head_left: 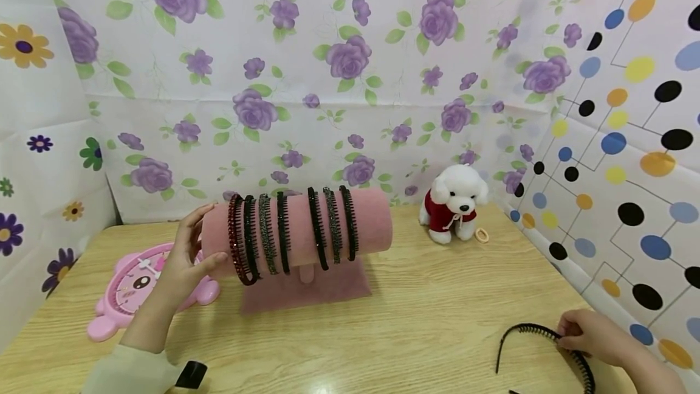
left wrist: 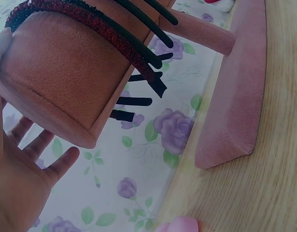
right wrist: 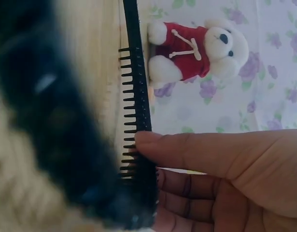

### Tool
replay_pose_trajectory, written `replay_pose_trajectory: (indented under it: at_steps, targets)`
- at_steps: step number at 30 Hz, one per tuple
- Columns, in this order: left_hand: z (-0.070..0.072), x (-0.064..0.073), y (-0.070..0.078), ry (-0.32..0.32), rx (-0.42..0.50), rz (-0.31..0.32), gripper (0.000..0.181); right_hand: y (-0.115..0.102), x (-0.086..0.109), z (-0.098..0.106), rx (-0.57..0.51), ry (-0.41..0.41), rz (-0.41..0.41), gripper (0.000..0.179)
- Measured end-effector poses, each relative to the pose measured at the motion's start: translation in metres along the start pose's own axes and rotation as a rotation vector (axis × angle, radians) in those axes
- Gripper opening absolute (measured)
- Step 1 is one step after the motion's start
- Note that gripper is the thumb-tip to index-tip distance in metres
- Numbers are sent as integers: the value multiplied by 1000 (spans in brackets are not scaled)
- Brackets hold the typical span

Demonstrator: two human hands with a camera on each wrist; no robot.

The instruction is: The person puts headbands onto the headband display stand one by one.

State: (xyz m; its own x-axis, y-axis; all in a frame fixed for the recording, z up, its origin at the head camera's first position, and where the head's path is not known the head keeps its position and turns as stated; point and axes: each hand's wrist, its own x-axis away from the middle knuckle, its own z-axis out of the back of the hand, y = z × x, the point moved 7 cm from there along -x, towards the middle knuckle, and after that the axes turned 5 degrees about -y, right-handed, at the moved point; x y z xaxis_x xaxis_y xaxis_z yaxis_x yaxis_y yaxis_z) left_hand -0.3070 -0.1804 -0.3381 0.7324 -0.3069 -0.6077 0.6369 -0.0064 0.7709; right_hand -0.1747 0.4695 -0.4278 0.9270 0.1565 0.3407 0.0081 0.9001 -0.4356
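A pink headband stand with a padded roll carries several toothed headbands, most of them black or dark glitter. At its left end sits a red sequin headband. My left hand grips the roll's left end, thumb in front and fingers behind; the left wrist view shows those fingers spread behind the pink end. At the lower right of the head view, my right hand pinches a black toothed headband between thumb and fingers. Close up, its teeth show above my thumb.
A pink cartoon clock lies on the wooden table behind my left forearm. A white toy dog in a red top stands at the back right, beside a small beige ring. Patterned cloth walls close in the table.
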Motion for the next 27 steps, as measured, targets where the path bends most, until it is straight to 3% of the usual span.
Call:
replay_pose_trajectory:
  at_steps: [13,19,27]
  targets:
    - [-1,-1,0,-6,-18,15,77,-31,7,21,-25,37,39,17]
    - [0,0,0,-8,-8,15,78,-48,8,33,23,83,98,15]
    - [0,1,-1,-5,-1,23,78,-76,4,50,7,48,140,19]
